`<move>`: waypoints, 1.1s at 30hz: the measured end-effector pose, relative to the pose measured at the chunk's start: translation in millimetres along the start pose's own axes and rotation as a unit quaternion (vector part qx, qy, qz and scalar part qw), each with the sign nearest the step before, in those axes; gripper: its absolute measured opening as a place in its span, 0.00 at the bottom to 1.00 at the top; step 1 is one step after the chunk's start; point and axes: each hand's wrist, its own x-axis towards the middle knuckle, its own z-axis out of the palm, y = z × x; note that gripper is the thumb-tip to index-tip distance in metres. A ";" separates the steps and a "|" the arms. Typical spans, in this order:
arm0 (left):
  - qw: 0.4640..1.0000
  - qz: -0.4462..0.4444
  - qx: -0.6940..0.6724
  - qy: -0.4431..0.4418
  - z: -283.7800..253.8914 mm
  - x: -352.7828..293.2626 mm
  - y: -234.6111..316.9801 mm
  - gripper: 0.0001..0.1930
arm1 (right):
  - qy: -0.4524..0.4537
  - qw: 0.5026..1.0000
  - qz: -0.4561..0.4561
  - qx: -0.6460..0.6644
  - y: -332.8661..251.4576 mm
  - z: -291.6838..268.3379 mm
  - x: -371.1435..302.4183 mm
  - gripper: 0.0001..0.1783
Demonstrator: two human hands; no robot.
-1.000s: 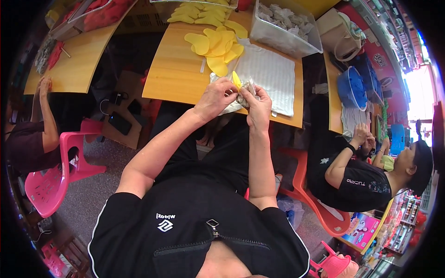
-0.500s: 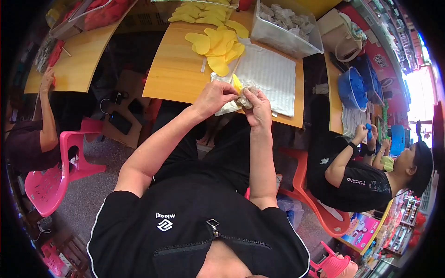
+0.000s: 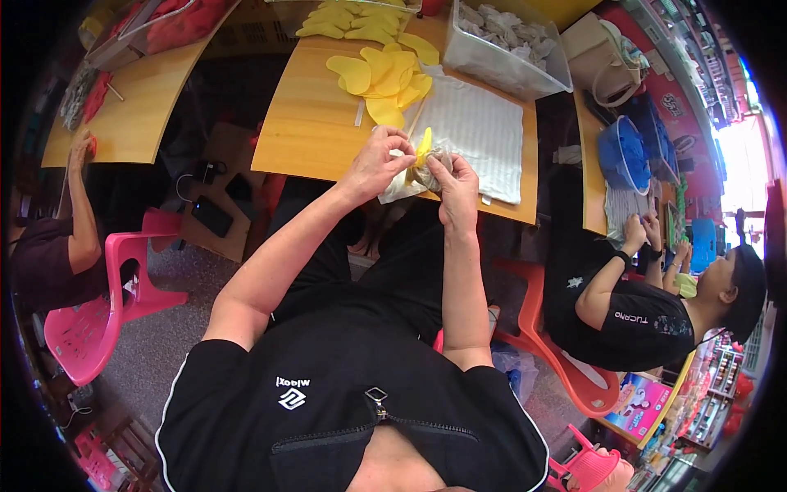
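Above the near edge of the table, my right hand (image 3: 459, 187) grips a bunched piece of thin greyish-beige fabric (image 3: 426, 175), thumb and fingers closed on it. A yellow piece (image 3: 424, 145) sticks up out of the fabric, between my two hands. My left hand (image 3: 379, 164) is beside it on the left, thumb and forefinger pinched together; what lies between those fingertips is too small to make out. Beyond my hands lies a loose heap of yellow foot-shaped pieces (image 3: 385, 78). A white ribbed cloth (image 3: 484, 135) is spread under and to the right of my hands.
More yellow pieces (image 3: 352, 20) lie at the far edge. A clear plastic bin (image 3: 512, 66) of crumpled beige fabric stands far right. Co-workers sit at tables on both sides, by a pink chair (image 3: 115, 303), an orange chair (image 3: 533, 328) and a blue basket (image 3: 623, 156).
My left fingers have lifted slightly up and away from the fabric. The yellow piece stands more upright. The co-worker on the right no longer shows the blue item between the hands.
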 end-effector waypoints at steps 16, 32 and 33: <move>0.960 -0.106 -0.259 -0.003 1.7 6.2 -7.7 0.06 | -0.092 0.947 -0.148 -0.270 -21.6 15.5 -12.0 0.09; 0.993 -0.014 -0.117 0.024 14.3 -2.0 -3.2 0.07 | -0.055 0.867 -0.195 -0.455 -20.9 18.4 -11.2 0.06; 0.987 -0.028 -0.155 0.018 15.9 -2.2 -4.9 0.07 | -0.055 0.870 -0.175 -0.457 -25.1 19.8 -13.8 0.06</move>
